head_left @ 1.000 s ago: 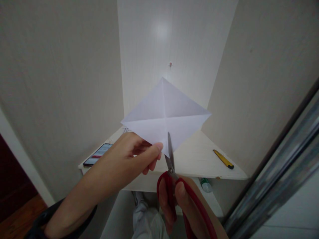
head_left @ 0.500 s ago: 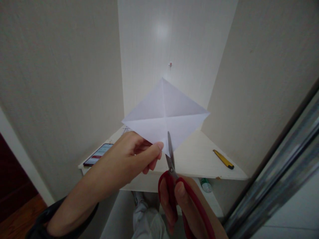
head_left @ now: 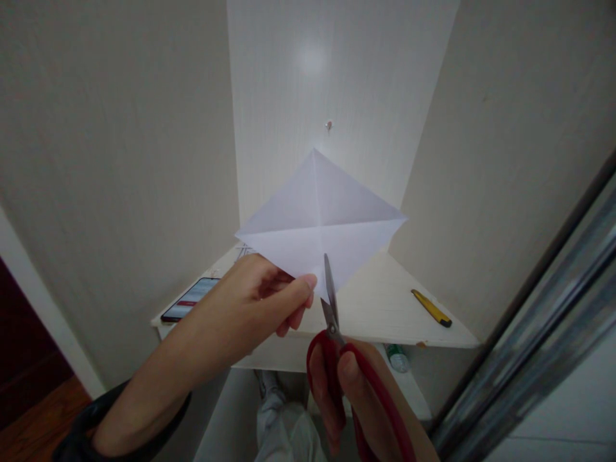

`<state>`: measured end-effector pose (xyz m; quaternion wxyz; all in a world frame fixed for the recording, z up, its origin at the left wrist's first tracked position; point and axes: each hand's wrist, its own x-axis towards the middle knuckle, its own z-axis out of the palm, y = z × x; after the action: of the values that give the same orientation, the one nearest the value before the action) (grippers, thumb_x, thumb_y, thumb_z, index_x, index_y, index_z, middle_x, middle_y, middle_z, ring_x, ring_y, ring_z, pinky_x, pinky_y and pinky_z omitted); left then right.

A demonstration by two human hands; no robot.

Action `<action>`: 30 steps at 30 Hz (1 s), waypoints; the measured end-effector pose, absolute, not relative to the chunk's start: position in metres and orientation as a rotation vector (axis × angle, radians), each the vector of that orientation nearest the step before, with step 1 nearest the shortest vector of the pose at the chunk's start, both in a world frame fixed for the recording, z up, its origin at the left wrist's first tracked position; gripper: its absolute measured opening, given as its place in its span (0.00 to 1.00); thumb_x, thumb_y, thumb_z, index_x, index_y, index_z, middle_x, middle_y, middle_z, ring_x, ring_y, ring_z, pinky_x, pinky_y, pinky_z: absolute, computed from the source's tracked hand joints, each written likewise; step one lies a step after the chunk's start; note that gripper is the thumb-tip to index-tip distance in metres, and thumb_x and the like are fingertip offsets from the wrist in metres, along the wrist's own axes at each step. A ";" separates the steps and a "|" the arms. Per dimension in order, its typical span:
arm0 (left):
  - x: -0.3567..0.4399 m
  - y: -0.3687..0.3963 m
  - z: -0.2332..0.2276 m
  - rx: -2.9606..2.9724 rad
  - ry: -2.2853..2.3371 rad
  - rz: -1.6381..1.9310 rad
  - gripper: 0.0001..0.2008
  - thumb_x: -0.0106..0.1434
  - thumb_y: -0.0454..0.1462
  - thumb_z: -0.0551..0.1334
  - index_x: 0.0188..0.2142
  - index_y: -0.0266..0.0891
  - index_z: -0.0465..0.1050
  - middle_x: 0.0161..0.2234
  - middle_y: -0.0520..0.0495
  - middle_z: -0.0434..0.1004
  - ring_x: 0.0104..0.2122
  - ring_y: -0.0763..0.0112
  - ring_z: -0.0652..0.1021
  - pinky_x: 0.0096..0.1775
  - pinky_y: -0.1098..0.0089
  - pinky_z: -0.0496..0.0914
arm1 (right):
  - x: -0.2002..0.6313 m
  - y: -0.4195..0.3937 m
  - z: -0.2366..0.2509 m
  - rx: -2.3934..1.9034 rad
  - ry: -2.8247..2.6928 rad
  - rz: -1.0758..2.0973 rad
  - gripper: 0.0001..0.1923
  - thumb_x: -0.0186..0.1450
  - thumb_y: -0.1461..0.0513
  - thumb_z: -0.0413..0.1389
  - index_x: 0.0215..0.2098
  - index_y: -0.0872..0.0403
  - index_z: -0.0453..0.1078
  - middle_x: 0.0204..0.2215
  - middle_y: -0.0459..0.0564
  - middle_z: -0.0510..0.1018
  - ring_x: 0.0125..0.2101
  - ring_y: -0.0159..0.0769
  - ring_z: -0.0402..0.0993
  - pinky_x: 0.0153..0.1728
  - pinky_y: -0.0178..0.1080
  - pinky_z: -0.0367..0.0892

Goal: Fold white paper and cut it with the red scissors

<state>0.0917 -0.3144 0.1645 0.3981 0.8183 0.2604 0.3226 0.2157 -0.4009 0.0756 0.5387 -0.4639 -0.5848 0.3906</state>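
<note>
Pinching paper by its near edge: left hand, some fingers hidden. Right hand grips scissors, lower blade's tip under paper.

My left arm wears a dark, nearly black sleeve, its cloth bunched in soft folds and its opening a wide, loose ring around my forearm. Past it, my left hand is bare, slim-fingered, with a short, rounded thumbnail. My right hand is bare too, its thumbnail trimmed just as short. Lower down I wear pale grey trousers, loose and creased, their lower ends dim in shadow.
</note>
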 end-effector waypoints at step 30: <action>0.092 -0.312 0.163 2.095 0.658 0.820 0.16 0.56 0.41 0.54 0.14 0.41 0.59 0.14 0.57 0.62 0.16 0.78 0.65 0.19 0.77 0.59 | 0.218 -0.401 0.074 -1.148 -1.399 0.945 0.32 0.61 0.36 0.40 0.19 0.53 0.57 0.12 0.42 0.58 0.13 0.26 0.53 0.14 0.31 0.47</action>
<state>0.0918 -0.3124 0.1631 0.3884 0.8236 0.2586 0.3225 0.2178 -0.4008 0.0738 0.5226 -0.4795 -0.5843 0.3945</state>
